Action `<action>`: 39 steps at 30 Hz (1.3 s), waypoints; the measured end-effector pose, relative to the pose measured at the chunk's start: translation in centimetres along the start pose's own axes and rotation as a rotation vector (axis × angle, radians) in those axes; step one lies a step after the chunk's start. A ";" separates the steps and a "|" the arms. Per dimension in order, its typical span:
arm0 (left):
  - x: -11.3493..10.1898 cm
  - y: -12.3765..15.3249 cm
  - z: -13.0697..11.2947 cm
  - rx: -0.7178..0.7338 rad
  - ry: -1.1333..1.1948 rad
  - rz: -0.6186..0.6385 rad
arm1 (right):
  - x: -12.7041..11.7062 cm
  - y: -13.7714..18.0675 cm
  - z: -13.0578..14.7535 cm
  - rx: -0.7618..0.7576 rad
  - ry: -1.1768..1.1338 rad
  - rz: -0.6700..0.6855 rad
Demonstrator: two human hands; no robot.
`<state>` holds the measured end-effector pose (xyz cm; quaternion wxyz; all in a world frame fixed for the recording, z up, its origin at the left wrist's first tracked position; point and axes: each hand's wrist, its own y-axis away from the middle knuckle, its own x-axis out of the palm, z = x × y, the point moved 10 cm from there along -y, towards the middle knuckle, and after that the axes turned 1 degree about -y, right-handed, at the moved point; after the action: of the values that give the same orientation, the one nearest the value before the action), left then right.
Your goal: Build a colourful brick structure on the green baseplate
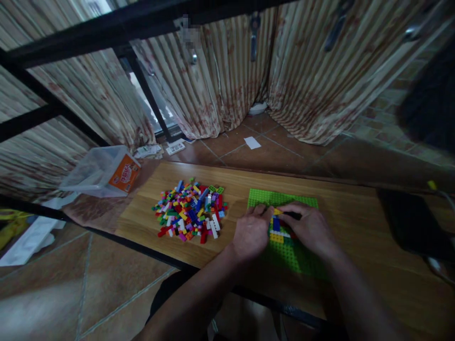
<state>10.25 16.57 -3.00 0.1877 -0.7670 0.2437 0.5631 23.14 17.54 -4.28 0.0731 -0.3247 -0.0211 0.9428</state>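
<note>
A green studded baseplate lies on the wooden table with a small build of toy bricks on it. Over the far part of this build, my right hand pinches a small yellow brick between thumb and fingertips. From the other side, my left hand is closed, its fingers curled in against the same yellow brick; its fingertips are partly hidden. Nearer to me in the build are a blue brick, a white brick and a wider yellow brick. The hands cover both sides of the build.
A heap of loose multicoloured bricks lies left of the baseplate on the wooden table. A clear plastic bin with an orange label stands beyond the table's left end. At the right lies a dark flat object beside a cable.
</note>
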 end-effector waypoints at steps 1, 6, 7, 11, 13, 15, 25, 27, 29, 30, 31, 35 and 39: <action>-0.1 0.1 0.1 0.000 0.010 -0.009 | 0.1 0.0 -0.2 0.003 0.000 0.007; -0.5 0.3 0.4 0.010 0.111 -0.045 | -0.1 0.1 -1.1 0.037 0.015 0.018; -0.6 0.2 0.5 0.009 0.137 -0.047 | -0.2 0.1 -1.2 0.050 0.018 0.019; -0.7 0.0 1.6 -0.047 0.217 -0.063 | -0.2 0.2 -1.2 0.060 0.065 0.031; -0.8 -0.2 1.9 -0.071 0.224 -0.073 | -0.1 0.1 -0.5 0.013 0.100 0.030; -0.8 -0.2 1.7 -0.057 0.215 -0.068 | 0.0 0.1 0.1 -0.040 0.119 0.026; -0.7 -0.2 0.9 -0.025 0.190 -0.042 | 0.3 0.0 0.6 -0.093 0.106 0.027; -0.6 -0.3 0.8 -0.021 0.194 -0.042 | 0.4 0.0 0.6 -0.092 0.113 0.026; -0.7 -0.4 1.0 -0.026 0.208 -0.048 | 0.3 0.0 0.6 -0.089 0.122 0.017; -0.9 -0.5 1.3 -0.035 0.218 -0.056 | 0.3 0.0 0.7 -0.088 0.121 0.015; -1.3 -0.5 1.8 -0.053 0.228 -0.070 | 0.3 0.0 0.7 -0.086 0.117 0.017; -4.2 0.2 6.1 -0.156 0.280 -0.162 | 0.0 -0.1 0.7 -0.055 0.084 0.019; -7.0 2.0 11.5 -0.242 0.305 -0.142 | -1.2 -0.1 0.7 -0.038 0.084 -0.040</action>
<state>-1.49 22.55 0.27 0.0945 -0.8756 0.1453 0.4508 23.63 17.47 -3.03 0.0864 -0.3649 -0.0425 0.9261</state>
